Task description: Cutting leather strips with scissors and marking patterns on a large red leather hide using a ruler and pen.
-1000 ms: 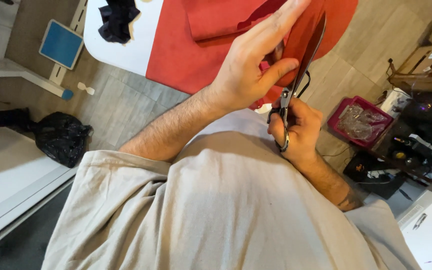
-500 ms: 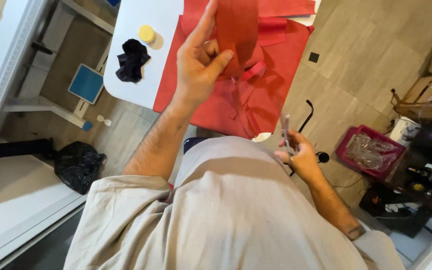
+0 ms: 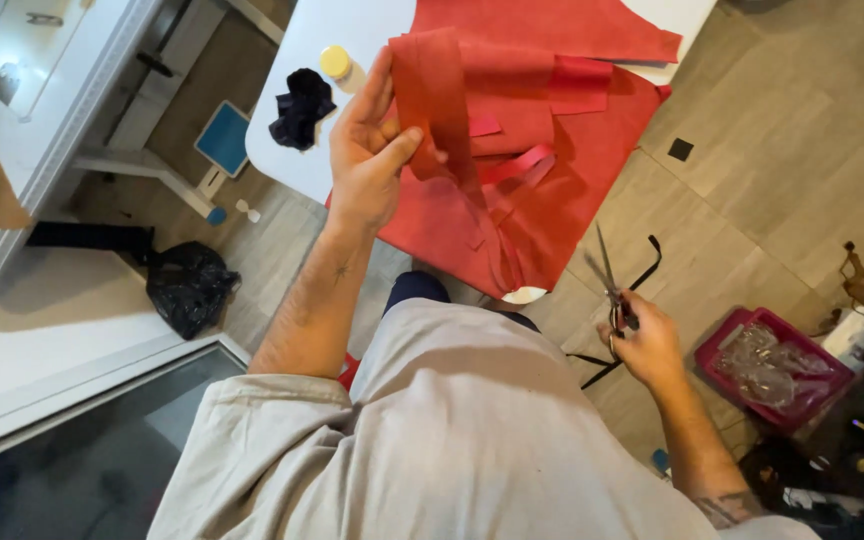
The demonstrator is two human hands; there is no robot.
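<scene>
My left hand (image 3: 370, 150) is raised over the table edge and pinches a long strip of red fabric (image 3: 432, 100) between thumb and fingers. The strip hangs down over a larger sheet of red fabric (image 3: 572, 170) that drapes off the white table (image 3: 352, 40). My right hand (image 3: 644, 345) is low at my right side, away from the cloth, and grips a pair of metal scissors (image 3: 607, 275) with the blades pointing up and slightly apart.
A black cloth bundle (image 3: 302, 105) and a small yellow round object (image 3: 335, 62) lie on the table. On the floor are a black bag (image 3: 189, 287), a black strap (image 3: 642, 270) and a red tray with clear plastic (image 3: 767, 365). White furniture stands at left.
My right hand with the scissors has dropped away from the fabric to my right side. My left hand lifted the cut red strip up over the table.
</scene>
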